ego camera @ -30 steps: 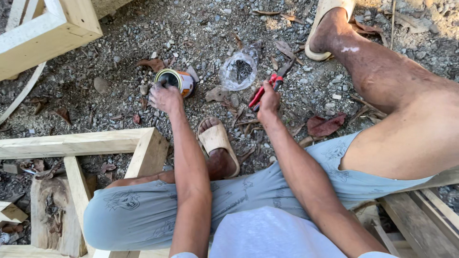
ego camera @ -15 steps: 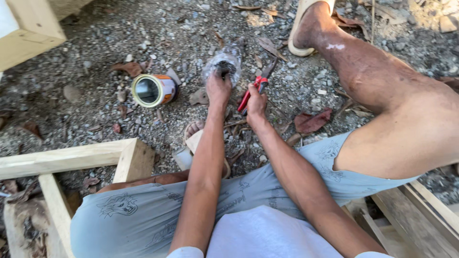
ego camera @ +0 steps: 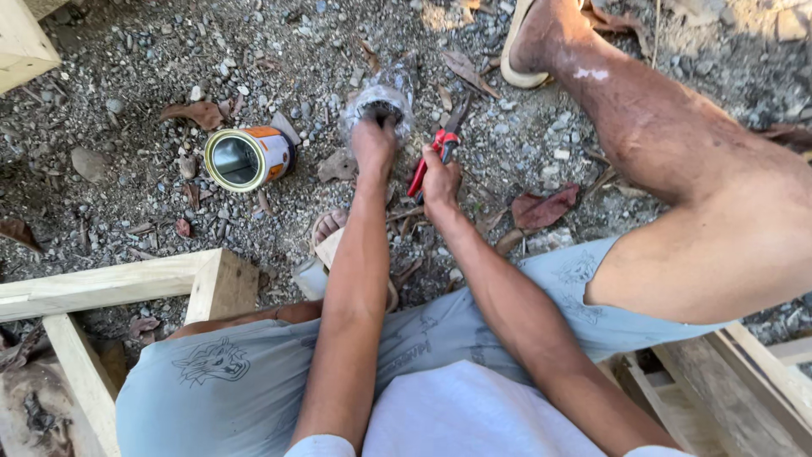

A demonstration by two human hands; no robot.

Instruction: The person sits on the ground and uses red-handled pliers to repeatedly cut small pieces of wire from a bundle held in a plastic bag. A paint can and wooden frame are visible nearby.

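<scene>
While the fingers of the left hand (ego camera: 375, 140) curl into the mouth of a clear plastic bag (ego camera: 378, 101) on the gravel (ego camera: 127, 76), the right hand (ego camera: 440, 176) stays clamped around the red handles of pliers (ego camera: 433, 154), whose dark nose points up past the bag's right side. Whether the left fingertips pinch anything inside cannot be told; they are hidden in the crumpled plastic. The bag lies just beyond both hands, and an open can (ego camera: 248, 157) rests on its side well to the bag's left, its mouth facing the camera. Nearer than the bag, a sandalled foot (ego camera: 331, 230) shows between the forearms; a pale wooden frame (ego camera: 144, 283) sits nearer still and to the left, and the person's other leg stretches away to the bag's right.

Risks, judged from this pose: the thin plastic may tear or tip as the fingers dig, spilling small contents into the gravel where they would be hard to find; the pliers' nose, close beside the bag, could snag it; and the can, lying on loose stones, could roll if knocked.

Compared with a second ago, the left hand has left the can and moved right to the bag, while the right hand keeps its grip on the pliers in much the same spot.
</scene>
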